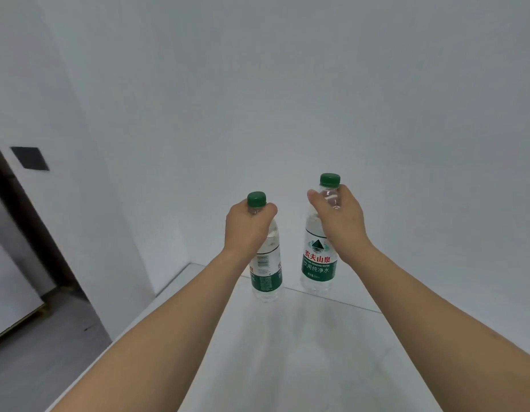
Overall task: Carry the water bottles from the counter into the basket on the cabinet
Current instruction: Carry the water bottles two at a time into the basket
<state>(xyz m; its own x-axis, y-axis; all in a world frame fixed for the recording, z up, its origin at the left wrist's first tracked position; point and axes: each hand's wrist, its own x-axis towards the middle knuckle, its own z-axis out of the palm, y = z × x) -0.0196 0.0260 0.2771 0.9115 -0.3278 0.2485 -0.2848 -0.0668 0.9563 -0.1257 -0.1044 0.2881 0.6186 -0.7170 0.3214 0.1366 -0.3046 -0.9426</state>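
Hands are gripping two water bottles by the neck above a white surface (287,352). Left hand (246,227) is closing its grip just under the green cap of the left bottle (266,275); right hand (341,218) is wrapping the taller-looking right bottle (317,263) beside it. Both bottles are standing upright near the wall (258,99).

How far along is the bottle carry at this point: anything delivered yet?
Nothing looks delivered: no basket or cabinet is in view. In hand: the left hand grips the left bottle below its green cap, and the right hand grips the right bottle the same way, over the white counter. Left: carrying both to the basket.
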